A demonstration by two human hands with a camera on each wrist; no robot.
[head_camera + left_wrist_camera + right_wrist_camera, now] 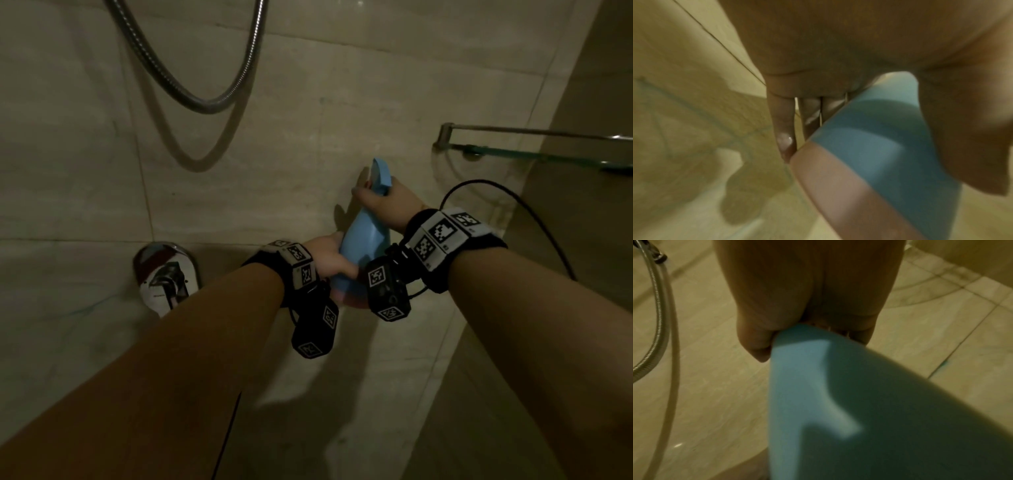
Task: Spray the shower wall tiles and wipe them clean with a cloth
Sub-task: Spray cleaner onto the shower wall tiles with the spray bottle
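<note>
A light blue spray bottle point(364, 240) with a pinkish lower part is held close to the beige wall tiles point(274, 113), its head pointing up at the wall. My right hand point(380, 205) grips the neck just below the head. My left hand point(325, 257) holds the lower body, thumb across the front. In the left wrist view the left hand's fingers point(784, 129) lie behind the bottle point(869, 146), and the thumb is on its other side. In the right wrist view my right hand point(807, 296) wraps the top of the bottle point(818, 402).
A metal shower hose point(205, 102) hangs in a loop on the wall at upper left. A chrome mixer valve point(164, 274) sticks out left of my left wrist. A glass corner shelf point(548, 154) with a metal rail juts out at right. A black cable point(534, 219) trails from my right wrist.
</note>
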